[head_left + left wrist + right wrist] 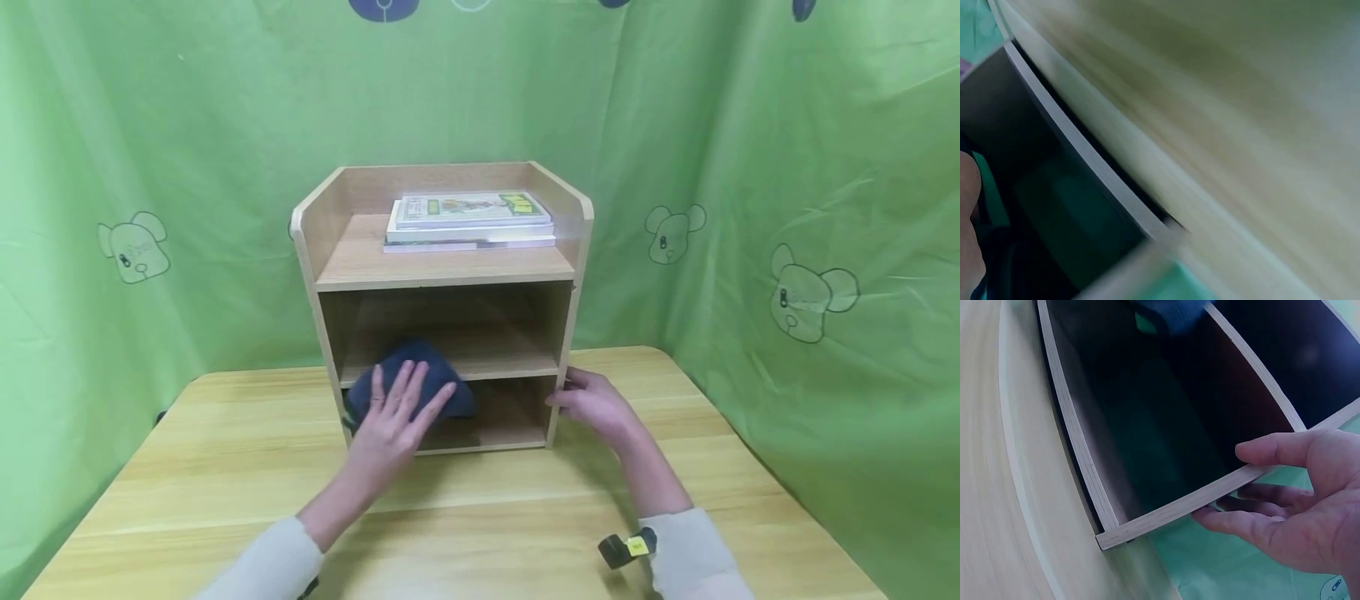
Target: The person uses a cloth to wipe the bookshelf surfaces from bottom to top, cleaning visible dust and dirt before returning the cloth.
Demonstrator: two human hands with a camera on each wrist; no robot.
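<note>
A small wooden shelf unit (438, 278) stands on the table. Spread, fairly straight fingers of my left hand (390, 421) press on a dark blue cloth (452, 404), which covers part of the middle board's front edge and hangs over the lower left opening. In the right wrist view the same cloth (1175, 314) shows at the top. My right hand (597, 404) pinches the unit's right side panel (1169, 512) low down, thumb on the inner side and fingers on the outer side. In the left wrist view only a bit of my left hand (969, 225) shows.
Several books (468, 221) lie stacked on the unit's top board. Light wood tabletop (480, 533) extends around the unit. A green curtain (225, 167) with printed mouse heads hangs behind and at both sides.
</note>
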